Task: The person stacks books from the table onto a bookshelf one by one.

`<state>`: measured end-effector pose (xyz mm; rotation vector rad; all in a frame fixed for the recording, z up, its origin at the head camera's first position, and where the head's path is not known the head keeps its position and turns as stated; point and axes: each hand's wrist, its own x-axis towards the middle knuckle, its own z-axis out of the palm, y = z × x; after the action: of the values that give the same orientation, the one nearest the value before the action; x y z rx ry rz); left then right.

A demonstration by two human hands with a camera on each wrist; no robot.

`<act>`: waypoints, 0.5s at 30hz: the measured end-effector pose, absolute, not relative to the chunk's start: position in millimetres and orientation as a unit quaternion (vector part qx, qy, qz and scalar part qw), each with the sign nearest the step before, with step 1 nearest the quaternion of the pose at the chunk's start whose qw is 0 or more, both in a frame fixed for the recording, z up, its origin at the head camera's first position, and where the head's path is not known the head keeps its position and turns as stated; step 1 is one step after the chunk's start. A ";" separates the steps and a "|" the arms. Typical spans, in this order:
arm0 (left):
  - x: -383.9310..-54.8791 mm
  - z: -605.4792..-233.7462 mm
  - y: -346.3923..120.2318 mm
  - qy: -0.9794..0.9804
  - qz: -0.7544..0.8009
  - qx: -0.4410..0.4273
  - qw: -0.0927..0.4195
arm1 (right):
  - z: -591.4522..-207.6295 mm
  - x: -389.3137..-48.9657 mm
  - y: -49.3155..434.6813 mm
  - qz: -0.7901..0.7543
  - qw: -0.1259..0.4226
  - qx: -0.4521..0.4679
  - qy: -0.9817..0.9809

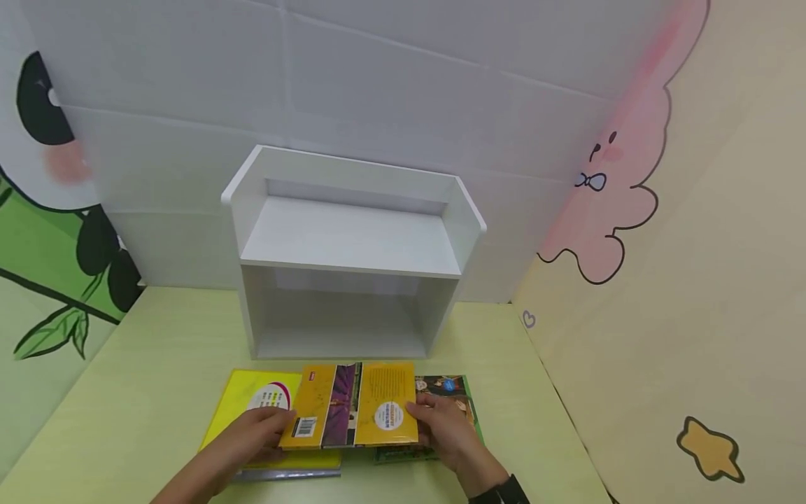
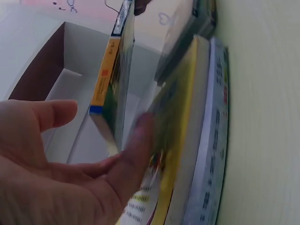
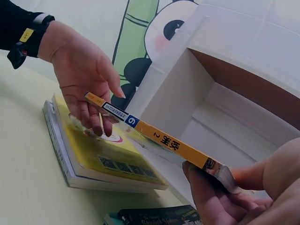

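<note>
I am holding the orange book with my right hand, at the lower middle of the head view. My right thumb is lying on the upper cover and the fingers are supporting from below, so this hand is gripping the book by its right end. My left hand is waiting at the opposite end, with its fingers relaxed and spread; I cannot tell if they are touching the book, because one finger is blurring in the left wrist view.

The book is therefore lying between my two hands, and its long axis is running from left to right in the frame. The white shelf is standing straight above it, in the middle of the frame, and its front edges are running nearly in the same direction as the book. The spine is facing to my side, away from the shelf.

Under the left end, the yellow book is lying in a pile on the table, at the lower left. The green-edged book is lying partly beneath my right hand, at the lower right.
</note>
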<state>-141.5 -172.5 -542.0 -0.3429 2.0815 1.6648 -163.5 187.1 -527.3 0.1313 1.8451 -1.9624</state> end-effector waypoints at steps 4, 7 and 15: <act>-143.4 -538.7 -173.4 0.728 0.640 -0.123 0.211 | -519.8 -162.4 187.0 -0.716 0.222 0.039 0.661; -145.3 -530.5 -177.0 0.723 0.650 -0.117 0.200 | -512.3 -162.6 187.5 -0.719 0.223 0.028 0.658; -147.5 -493.6 -185.9 0.710 0.678 -0.066 0.179 | -477.4 -166.4 190.2 -0.727 0.241 -0.013 0.643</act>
<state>-147.5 -185.9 -493.6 -0.1863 2.0090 1.9160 -166.4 190.2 -477.4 -0.0363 1.7592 -1.9883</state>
